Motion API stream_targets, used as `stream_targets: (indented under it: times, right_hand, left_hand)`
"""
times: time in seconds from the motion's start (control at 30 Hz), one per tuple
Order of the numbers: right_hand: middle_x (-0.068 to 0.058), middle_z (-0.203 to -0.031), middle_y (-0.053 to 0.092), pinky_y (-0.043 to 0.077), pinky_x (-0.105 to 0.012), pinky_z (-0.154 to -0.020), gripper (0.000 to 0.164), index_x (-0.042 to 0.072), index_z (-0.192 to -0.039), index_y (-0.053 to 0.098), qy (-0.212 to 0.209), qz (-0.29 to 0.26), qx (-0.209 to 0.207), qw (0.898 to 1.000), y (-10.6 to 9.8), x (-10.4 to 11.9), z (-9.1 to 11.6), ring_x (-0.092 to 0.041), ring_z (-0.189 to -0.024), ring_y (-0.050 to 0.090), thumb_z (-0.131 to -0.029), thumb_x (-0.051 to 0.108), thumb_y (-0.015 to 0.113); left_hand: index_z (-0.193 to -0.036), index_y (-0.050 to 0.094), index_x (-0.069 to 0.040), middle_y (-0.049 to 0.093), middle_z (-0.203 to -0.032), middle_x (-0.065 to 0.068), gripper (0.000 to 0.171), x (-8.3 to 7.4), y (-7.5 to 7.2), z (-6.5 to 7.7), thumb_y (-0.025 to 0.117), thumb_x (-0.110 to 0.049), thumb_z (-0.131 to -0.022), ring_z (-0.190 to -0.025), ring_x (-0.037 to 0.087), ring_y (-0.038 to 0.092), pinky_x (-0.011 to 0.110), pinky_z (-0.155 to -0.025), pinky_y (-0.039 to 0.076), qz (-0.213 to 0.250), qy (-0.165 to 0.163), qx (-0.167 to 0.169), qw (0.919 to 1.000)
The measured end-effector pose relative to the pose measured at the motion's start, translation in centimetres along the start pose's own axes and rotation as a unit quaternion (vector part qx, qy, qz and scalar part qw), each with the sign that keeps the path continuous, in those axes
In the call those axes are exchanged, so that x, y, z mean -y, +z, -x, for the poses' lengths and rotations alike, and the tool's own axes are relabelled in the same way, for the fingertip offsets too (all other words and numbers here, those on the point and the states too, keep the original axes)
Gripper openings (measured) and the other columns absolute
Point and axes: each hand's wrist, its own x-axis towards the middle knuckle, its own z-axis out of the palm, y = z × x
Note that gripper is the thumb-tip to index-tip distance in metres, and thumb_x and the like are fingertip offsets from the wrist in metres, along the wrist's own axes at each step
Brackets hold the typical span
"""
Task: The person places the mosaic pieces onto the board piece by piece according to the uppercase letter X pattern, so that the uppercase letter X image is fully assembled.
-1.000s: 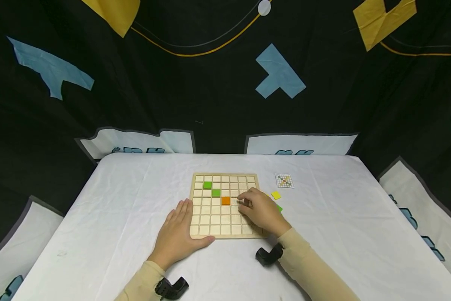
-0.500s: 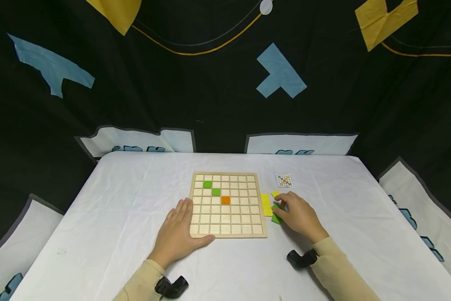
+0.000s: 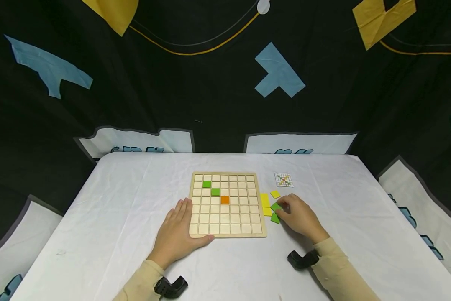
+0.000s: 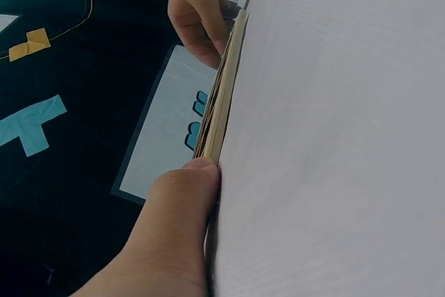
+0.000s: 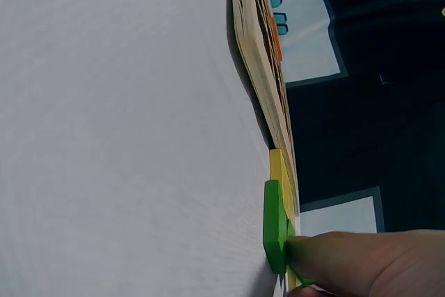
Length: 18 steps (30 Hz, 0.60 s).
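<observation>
A wooden grid board point(image 3: 235, 219) lies on the white table, with green tiles point(image 3: 207, 184) and an orange tile point(image 3: 225, 200) in a diagonal line of its squares. My left hand point(image 3: 174, 232) rests at the board's left side, fingers straight, thumb along the near edge; the left wrist view shows that thumb point(image 4: 182, 196) against the rim. Right of the board, my right hand point(image 3: 298, 215) pinches a green tile point(image 3: 275, 207) between thumb and fingers. A second green tile point(image 3: 275, 218) lies just nearer; in the right wrist view my thumb point(image 5: 327, 255) is close beside it.
Yellow tiles point(image 3: 265, 201) lie along the board's right edge, and one more yellow tile point(image 3: 275, 194) sits behind the green ones. Farther back is a small card point(image 3: 283, 180) printed with a coloured grid. A dark curtain point(image 3: 218, 104) hangs behind the table.
My right hand has moved from over the board's right part to the loose tiles and taken hold of a green one. The left hand stays put.
</observation>
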Motion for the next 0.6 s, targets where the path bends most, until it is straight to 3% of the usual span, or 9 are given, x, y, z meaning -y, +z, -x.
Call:
stream_targets:
  times: [0.2, 0.37, 0.6]
  right_hand:
    - [-0.004, -0.091, 0.063, 0.044, -0.03, -0.066, 0.022, 0.012, -0.11, 0.058, 0.014, -0.049, 0.013, 0.999, 0.1, 0.1, -0.3, -0.016, -0.075, 0.054, -0.091, 0.012, 0.069]
    - [-0.006, -0.096, 0.065, 0.044, -0.027, -0.058, 0.021, 0.014, -0.112, 0.059, 0.026, -0.081, -0.004, 0.996, 0.3, 1.1, -0.7, -0.015, -0.067, 0.053, -0.093, 0.011, 0.066]
    - [-0.002, -0.092, 0.062, 0.044, -0.024, -0.048, 0.019, 0.017, -0.112, 0.061, -0.016, -0.129, 0.007, 0.991, 1.5, 4.2, -1.4, -0.012, -0.058, 0.05, -0.095, 0.011, 0.065]
  left_hand:
    - [-0.154, 0.024, 0.005, 0.022, -0.164, 0.019, 0.128, 0.0, -0.1, 0.0, 0.06, -0.085, -0.071, -0.153, 0.035, 0.02, 0.053, -0.123, 0.021, 0.001, -0.001, 0.003, 1.0]
    - [-0.155, 0.024, 0.005, 0.022, -0.164, 0.019, 0.128, -0.1, -0.1, 0.1, 0.06, -0.085, -0.071, -0.153, 0.035, 0.02, 0.053, -0.123, 0.021, 0.004, 0.0, 0.004, 1.0]
    - [-0.155, 0.024, 0.005, 0.022, -0.164, 0.019, 0.128, -0.1, -0.1, 0.1, 0.06, -0.085, -0.071, -0.153, 0.035, 0.02, 0.053, -0.123, 0.021, 0.004, -0.002, 0.003, 1.0]
